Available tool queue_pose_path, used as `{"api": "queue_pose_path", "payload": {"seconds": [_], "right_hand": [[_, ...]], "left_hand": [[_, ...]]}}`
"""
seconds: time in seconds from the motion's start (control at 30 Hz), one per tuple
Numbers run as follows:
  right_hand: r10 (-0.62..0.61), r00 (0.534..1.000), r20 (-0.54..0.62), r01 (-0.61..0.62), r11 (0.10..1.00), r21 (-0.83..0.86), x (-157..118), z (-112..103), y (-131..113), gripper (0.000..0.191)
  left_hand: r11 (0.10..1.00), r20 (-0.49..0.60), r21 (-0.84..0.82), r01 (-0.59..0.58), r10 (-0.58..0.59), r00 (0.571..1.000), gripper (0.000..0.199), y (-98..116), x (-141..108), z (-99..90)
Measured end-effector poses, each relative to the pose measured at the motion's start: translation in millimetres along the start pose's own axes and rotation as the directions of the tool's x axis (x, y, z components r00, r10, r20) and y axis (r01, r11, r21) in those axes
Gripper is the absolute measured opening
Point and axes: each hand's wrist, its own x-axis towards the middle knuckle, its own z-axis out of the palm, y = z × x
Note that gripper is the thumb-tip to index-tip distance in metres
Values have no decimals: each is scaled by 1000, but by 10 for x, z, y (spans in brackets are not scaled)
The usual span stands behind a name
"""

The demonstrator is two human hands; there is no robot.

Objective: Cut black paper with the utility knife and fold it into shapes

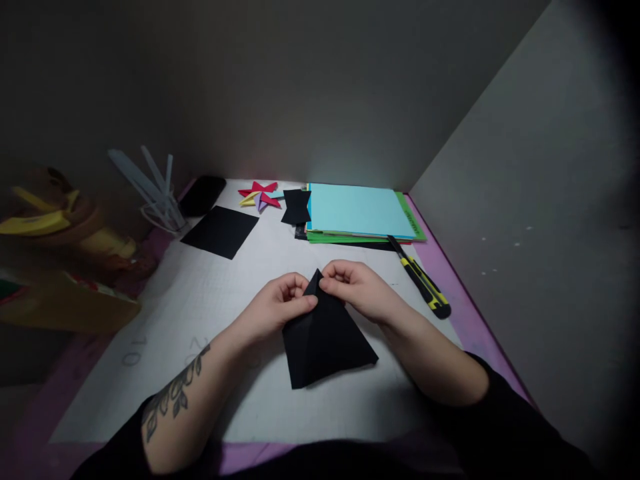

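A black sheet of paper [330, 337], folded to a point at its far end, is between my two hands above the white sheet on the table. My left hand [283, 300] pinches its left edge near the point, thumb on top. On the other side my right hand [355, 287] grips the paper by the tip, the thumb lying over it and the fingers curled behind. The paper widens toward me, and its near edge is loose. What the fingers do underneath is hidden.
Behind lie a black paper square [220, 231], folded coloured paper stars [261, 197], a notched black piece [297, 207] and a coloured paper stack [357, 210]. A yellow-black utility knife [423, 280] rests at right. Left stand a clear cup [167, 217] with strips and a brown pot [75, 233].
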Motion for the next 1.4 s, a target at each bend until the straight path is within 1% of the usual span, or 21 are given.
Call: {"api": "queue_pose_path", "payload": {"seconds": [0.07, 0.2, 0.3, 0.4, 0.5, 0.57, 0.63, 0.8, 0.9, 1.03, 1.13, 1.27, 1.33, 1.4], "right_hand": [[19, 1000, 5, -19, 1000, 22, -4, 9, -16, 29], [19, 1000, 9, -20, 999, 46, -1, 17, -19, 23], [24, 1000, -4, -24, 999, 41, 6, 33, 3, 18], [15, 1000, -2, -15, 1000, -7, 1, 58, 31, 15], [-4, 999, 49, 9, 995, -96, -18, 81, 48, 13], [-14, 997, 75, 25, 989, -149, -31, 92, 52, 11], [-11, 996, 84, 25, 985, -172, -40, 97, 54, 10], [17, 996, 88, -2, 986, -168, -36, 99, 63, 13], [4, 997, 78, 10, 983, -185, -35, 110, 59, 12], [-15, 998, 69, 30, 972, -234, -47, 142, 45, 9], [-12, 998, 62, 27, 969, -244, -49, 158, 52, 9], [-13, 1000, 21, 16, 985, -173, -23, 145, 90, 12], [3, 1000, -25, -5, 995, -104, -5, 130, 105, 14], [12, 998, -54, -15, 999, -46, 7, 118, 108, 17]], "left_hand": [[998, -14, 61, 3, -2, 1000, 30, 9, 5, 3], [981, -39, 193, 8, 0, 999, 29, 30, 10, 5], [971, -43, 238, 6, 5, 999, 29, 37, 7, 15], [967, -59, 253, -10, 25, 998, 29, 38, 4, 26], [963, -94, 260, -68, 95, 991, 25, 36, 9, 24], [959, -101, 260, -113, 143, 984, 19, 30, 17, 12], [957, -105, 257, -133, 164, 981, 14, 23, 26, -3], [979, -134, 185, -82, 108, 985, 13, 16, 25, -7], [991, -176, 126, -52, 74, 982, 13, 15, 7, 26], [997, -217, 26, -68, 72, 974, 16, -23, -8, 71], [996, -227, 12, -84, 85, 970, 14, -56, 2, 71], [996, -212, 50, -76, 85, 974, 16, -45, 27, 28], [996, -179, 70, -60, 72, 981, 19, -28, 33, 2], [998, -141, 54, -39, 47, 989, 21, -18, 33, -18]]}}
